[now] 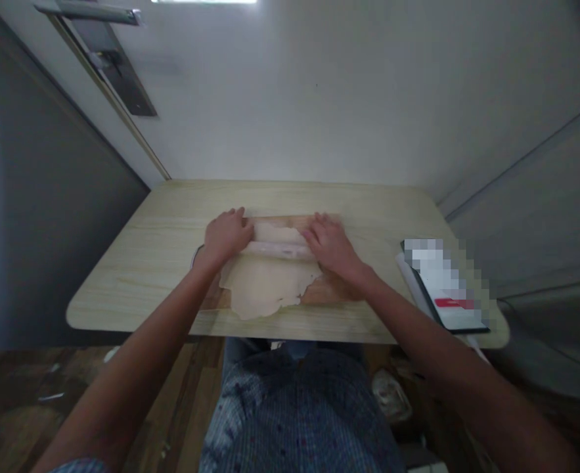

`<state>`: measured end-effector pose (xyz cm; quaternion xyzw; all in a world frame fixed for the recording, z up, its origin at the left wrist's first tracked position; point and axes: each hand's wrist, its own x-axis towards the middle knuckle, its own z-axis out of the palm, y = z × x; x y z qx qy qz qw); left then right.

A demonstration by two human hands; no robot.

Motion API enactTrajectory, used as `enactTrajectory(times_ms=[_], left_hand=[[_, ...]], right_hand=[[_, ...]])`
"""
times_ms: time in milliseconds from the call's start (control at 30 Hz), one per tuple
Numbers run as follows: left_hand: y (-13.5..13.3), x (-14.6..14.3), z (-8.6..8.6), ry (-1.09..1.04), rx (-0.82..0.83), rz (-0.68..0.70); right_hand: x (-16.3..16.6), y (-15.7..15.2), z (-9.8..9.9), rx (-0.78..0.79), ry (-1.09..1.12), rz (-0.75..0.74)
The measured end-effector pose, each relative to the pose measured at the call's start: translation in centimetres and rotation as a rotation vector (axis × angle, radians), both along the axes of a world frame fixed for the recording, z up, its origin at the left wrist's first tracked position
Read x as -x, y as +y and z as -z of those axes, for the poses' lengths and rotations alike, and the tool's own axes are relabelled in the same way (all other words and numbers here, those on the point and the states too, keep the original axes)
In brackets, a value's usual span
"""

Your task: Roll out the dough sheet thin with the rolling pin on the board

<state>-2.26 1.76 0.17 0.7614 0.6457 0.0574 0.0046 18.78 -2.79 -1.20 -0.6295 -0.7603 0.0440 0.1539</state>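
A pale rolling pin (pixel 280 250) lies crosswise on a thin, flat sheet of dough (pixel 263 286) with ragged edges. My left hand (pixel 226 233) is closed over the pin's left end. At the other end my right hand (pixel 330 243) bears on the pin, its fingers reaching forward over it. Both ends of the pin are hidden beneath my hands. Under the dough is a wooden board (pixel 332 289), and the dough's near edge hangs past it towards me. Part of the dough's far side shows beyond the pin.
The board rests on a light wooden table (pixel 132 263) with rounded corners. On the table's right stands a tablet-like device (pixel 442 289), its screen partly blurred out. A white door with a metal handle (pixel 117 72) rises behind the table. A whitish bundle (pixel 392 394) is below, at right.
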Motion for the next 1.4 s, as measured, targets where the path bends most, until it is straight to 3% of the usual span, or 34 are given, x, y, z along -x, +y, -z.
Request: enactTrajectory(times_ms=[400,633,867,1400], left_hand=[[-9.5,0.9,0.6,0.084,-0.213,0.068],[-11.7,0.0,1.3,0.071,-0.243,0.098],[-10.3,-1.3,1.0,0.033,-0.196,0.119],[-2.2,-2.7,0.0,-0.086,-0.133,0.11]], right_hand=[[1.8,-8.2,-0.2,-0.136,-0.097,-0.046],[2.6,-9.9,1.1,-0.193,-0.093,-0.048],[2.9,-8.8,1.0,-0.175,-0.128,-0.081],[3.5,0.3,-1.5,0.01,-0.122,0.016]])
